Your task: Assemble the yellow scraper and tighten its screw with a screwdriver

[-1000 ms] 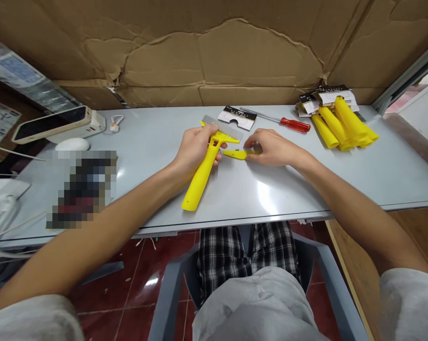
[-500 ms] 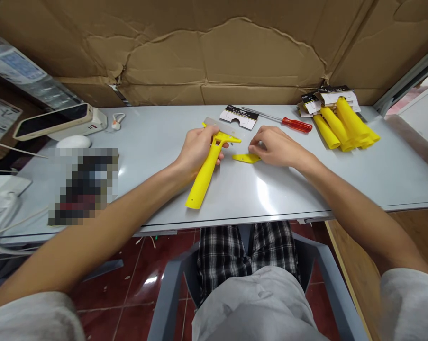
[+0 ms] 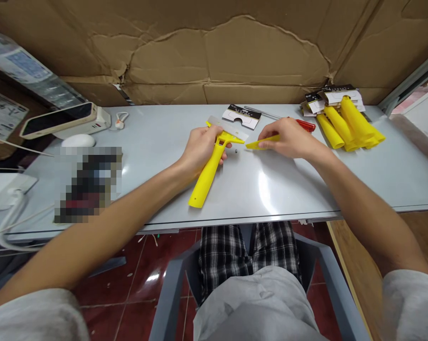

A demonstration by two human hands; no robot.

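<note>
My left hand (image 3: 202, 148) is closed round the neck of a yellow scraper (image 3: 207, 176), its handle slanting down toward the table's front edge. A thin metal blade (image 3: 229, 129) lies across the scraper's head, with my left thumb by it. My right hand (image 3: 287, 136) pinches a flat yellow plastic strip (image 3: 262, 142), its pointed left end close to the scraper's head but apart from it. Between the two hands a tiny dark screw (image 3: 236, 151) rests on the table.
Behind the hands lie a printed card (image 3: 242, 116) and a red-handled screwdriver (image 3: 306, 125), partly hidden by my right hand. Several yellow handles (image 3: 356, 121) with cards are piled at the right. At the left are a phone (image 3: 59, 121), a white mouse (image 3: 78, 141) and a blurred-out item (image 3: 89, 184).
My right hand has lifted the yellow strip off the table and moved slightly up and right with it. The small screw now shows on the table. My left hand still holds the scraper.
</note>
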